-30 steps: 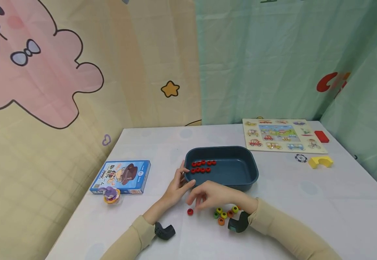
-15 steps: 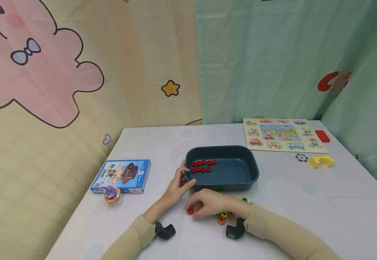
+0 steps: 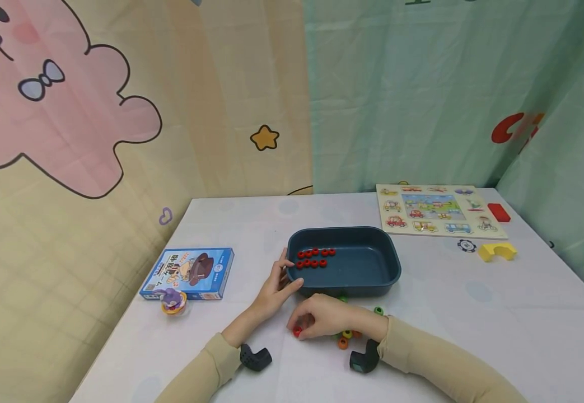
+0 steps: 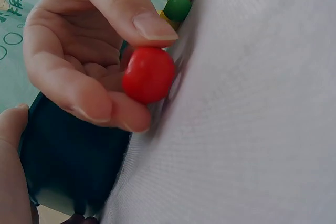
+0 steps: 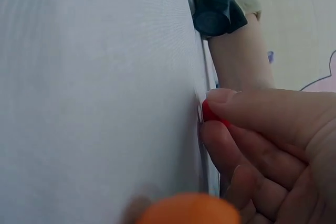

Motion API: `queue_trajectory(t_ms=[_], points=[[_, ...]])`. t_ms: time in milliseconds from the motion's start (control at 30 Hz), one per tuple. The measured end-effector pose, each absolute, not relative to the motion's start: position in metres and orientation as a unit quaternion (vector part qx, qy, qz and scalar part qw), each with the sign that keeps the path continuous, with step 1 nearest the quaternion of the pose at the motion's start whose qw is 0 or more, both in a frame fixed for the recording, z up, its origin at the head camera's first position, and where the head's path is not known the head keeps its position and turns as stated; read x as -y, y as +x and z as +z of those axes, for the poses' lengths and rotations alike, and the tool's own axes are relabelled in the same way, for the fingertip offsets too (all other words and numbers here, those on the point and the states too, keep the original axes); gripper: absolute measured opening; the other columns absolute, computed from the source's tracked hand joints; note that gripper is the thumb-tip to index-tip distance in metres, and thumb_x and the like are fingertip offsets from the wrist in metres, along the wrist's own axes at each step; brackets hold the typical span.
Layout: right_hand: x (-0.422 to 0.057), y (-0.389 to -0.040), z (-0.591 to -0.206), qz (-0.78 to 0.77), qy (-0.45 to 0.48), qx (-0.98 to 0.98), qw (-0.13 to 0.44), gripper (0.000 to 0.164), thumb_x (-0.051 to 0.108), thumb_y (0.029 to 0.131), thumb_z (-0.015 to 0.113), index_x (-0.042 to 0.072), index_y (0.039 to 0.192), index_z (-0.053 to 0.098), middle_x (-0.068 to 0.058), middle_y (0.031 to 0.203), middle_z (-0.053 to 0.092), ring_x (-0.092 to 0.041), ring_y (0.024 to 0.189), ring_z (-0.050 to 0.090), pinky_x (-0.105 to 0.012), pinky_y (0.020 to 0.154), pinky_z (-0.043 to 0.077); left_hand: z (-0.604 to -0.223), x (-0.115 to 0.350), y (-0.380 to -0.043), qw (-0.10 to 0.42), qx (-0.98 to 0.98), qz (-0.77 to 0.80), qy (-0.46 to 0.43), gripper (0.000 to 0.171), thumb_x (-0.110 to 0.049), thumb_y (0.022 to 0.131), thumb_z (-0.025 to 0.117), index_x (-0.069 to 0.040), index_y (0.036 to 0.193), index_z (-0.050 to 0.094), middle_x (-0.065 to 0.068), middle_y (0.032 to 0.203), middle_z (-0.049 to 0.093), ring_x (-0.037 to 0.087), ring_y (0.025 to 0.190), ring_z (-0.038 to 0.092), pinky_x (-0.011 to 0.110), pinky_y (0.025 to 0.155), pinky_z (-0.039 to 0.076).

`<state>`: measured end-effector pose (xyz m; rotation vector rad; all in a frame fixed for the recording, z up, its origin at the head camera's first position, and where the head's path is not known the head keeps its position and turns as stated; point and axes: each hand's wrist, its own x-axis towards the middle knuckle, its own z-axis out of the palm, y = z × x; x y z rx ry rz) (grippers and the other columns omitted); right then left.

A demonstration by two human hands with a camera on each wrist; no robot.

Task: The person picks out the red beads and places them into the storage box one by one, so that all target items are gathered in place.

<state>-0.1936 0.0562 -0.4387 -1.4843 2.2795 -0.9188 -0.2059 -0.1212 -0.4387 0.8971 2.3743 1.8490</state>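
Between thumb and fingertips, my right hand [image 3: 324, 314] pinches a red bead [image 4: 149, 74] low over the white tabletop. Only a sliver of that bead shows past the thumb in the right wrist view. My left hand [image 3: 273, 288] holds the near left corner of a dark teal tray [image 3: 367, 264], its thumb at the front rim and its other fingers along the left side. Several red beads [image 3: 314, 263] lie in two rows in the tray's left part. Orange, yellow and green beads [image 3: 343, 342] lie on the table, partly hidden by my right hand and wrist.
At the left lies a blue box [image 3: 191, 273] with a purple toy figure [image 3: 172, 299] in front of it. A vehicle puzzle board [image 3: 443, 228], a red block [image 3: 499, 212] and a yellow arch block [image 3: 496, 251] are at the back right.
My right hand has come down and its thumb and fingers have closed on the red bead, which has shifted slightly. My left hand has stayed on the tray.
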Motion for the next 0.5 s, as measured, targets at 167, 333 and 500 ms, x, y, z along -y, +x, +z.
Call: queue_trajectory(t_ms=[167,333,500], points=[[-0.063,-0.188,-0.427,-0.304,-0.514,-0.789,0.143,0.02,0.02,0.079,0.068,0.019,0.098,0.066,0.017,0.08,0.06,0.007,0.064,0.051,-0.012,0.056,0.044,-0.438,0.12,-0.206,-0.001,-0.755,0.59,0.287,0.034,-0.008,0.09,0.052,0.0,0.116,0.031,0.02,0.146,-0.001,0.044,0.126,0.023,0.052,0.098,0.027],[-0.078,-0.187,-0.401,-0.304,-0.526,-0.776,0.17,0.021,0.021,0.08,0.067,0.018,0.101,0.066,0.018,0.087,0.061,0.006,0.071,0.054,-0.014,0.06,0.046,-0.439,0.121,-0.206,-0.002,-0.765,0.581,0.279,0.035,-0.01,0.09,0.052,-0.002,0.116,0.031,0.018,0.147,0.0,0.04,0.127,0.023,0.049,0.098,0.028],[-0.099,-0.199,-0.367,-0.324,-0.526,-0.771,0.156,0.022,0.022,0.08,0.067,0.022,0.102,0.065,0.017,0.09,0.061,0.002,0.072,0.055,-0.019,0.06,0.048,-0.439,0.121,-0.206,-0.003,-0.766,0.58,0.279,0.039,-0.01,0.09,0.052,0.005,0.117,0.029,0.018,0.147,0.0,0.041,0.127,0.022,0.049,0.098,0.028]])
